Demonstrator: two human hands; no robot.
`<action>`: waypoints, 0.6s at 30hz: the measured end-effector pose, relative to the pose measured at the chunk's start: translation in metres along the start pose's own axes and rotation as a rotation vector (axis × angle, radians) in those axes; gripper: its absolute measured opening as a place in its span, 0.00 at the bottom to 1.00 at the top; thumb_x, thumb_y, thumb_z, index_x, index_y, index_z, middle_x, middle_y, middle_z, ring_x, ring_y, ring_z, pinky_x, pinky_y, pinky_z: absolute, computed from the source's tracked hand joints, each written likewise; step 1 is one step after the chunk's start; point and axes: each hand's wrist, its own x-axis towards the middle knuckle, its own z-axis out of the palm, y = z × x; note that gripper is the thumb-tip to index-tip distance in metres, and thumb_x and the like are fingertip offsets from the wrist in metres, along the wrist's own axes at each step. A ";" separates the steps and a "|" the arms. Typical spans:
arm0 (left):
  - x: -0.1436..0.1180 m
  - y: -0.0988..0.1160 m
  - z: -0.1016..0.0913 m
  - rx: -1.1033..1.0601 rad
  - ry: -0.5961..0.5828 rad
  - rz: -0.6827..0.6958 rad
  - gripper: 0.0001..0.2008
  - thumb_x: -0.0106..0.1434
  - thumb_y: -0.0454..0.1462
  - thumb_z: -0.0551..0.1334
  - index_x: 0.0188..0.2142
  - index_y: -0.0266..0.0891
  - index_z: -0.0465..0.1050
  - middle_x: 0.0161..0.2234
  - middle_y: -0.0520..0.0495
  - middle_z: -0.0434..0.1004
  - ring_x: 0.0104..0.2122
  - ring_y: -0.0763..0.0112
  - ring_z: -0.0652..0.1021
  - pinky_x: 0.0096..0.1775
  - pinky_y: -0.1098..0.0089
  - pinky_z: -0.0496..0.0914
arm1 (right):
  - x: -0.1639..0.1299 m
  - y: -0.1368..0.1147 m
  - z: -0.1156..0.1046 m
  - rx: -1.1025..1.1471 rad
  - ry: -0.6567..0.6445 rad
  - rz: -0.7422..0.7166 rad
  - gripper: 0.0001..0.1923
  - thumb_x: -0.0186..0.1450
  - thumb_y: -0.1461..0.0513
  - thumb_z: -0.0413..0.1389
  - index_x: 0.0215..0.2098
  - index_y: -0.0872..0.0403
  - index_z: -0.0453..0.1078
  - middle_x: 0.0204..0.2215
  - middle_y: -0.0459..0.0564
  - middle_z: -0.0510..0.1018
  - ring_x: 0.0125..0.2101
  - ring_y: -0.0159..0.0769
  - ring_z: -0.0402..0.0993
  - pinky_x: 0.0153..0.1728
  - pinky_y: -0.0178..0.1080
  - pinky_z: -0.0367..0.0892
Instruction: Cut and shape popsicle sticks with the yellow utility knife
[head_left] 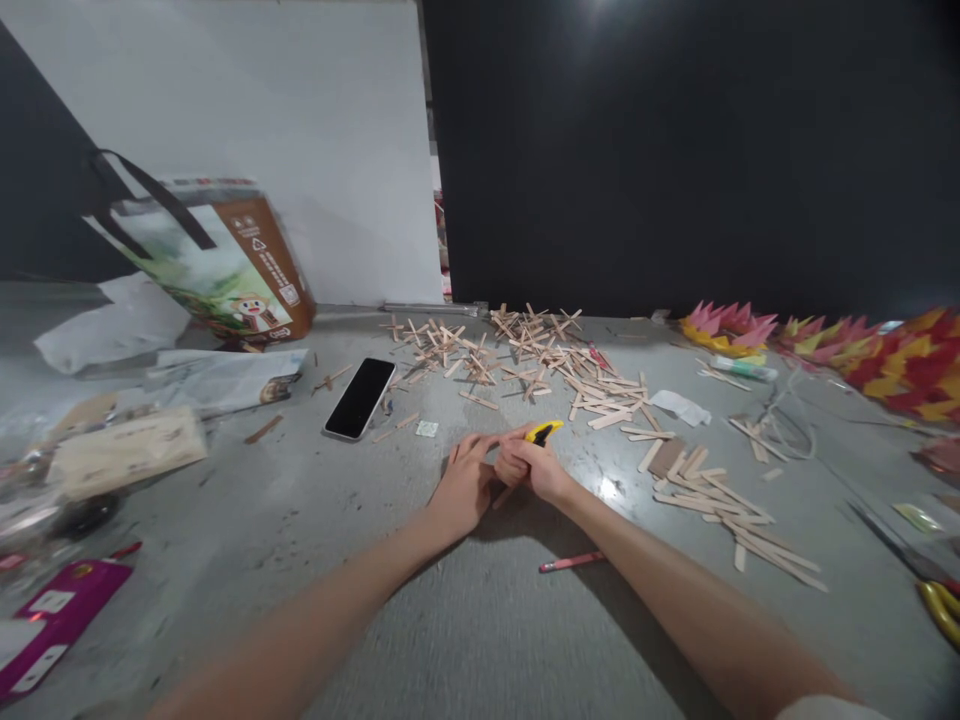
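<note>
My right hand (534, 468) is closed around a yellow and black utility knife (544, 433), whose handle sticks out past the thumb. Close against it, my left hand (466, 480) is curled with its fingers bent, touching the right. A thin wooden craft stick (504, 497) shows below the fingers, between the two hands; the fingers hide most of it and the knife's blade. Beneath my right forearm lies a pink pencil (570, 562). Loose craft sticks (600, 400) are piled beyond my hands, and more sticks (720, 500) spread to the right.
A phone (360, 398) lies left of my hands, near a small patterned square (427, 429). Further left are a shopping bag (225, 270), plastic packets (127, 450) and a purple item (64, 620). On the right are scissors (911, 560), a cord (799, 430) and folded paper pieces (911, 365).
</note>
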 end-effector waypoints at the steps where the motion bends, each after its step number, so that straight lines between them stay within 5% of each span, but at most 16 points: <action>1: 0.000 0.001 0.000 0.004 0.005 0.000 0.19 0.59 0.22 0.56 0.34 0.41 0.84 0.65 0.44 0.69 0.64 0.51 0.65 0.60 0.50 0.65 | 0.000 0.000 0.000 -0.001 0.003 -0.001 0.28 0.63 0.50 0.63 0.14 0.49 0.54 0.10 0.35 0.50 0.12 0.25 0.44 0.15 0.36 0.43; 18: -0.004 0.011 -0.011 0.129 0.104 -0.060 0.16 0.61 0.24 0.59 0.38 0.41 0.84 0.57 0.39 0.76 0.61 0.46 0.67 0.60 0.46 0.66 | 0.005 -0.002 0.001 0.028 0.021 -0.032 0.28 0.63 0.51 0.62 0.16 0.48 0.52 0.11 0.35 0.48 0.13 0.26 0.40 0.18 0.37 0.41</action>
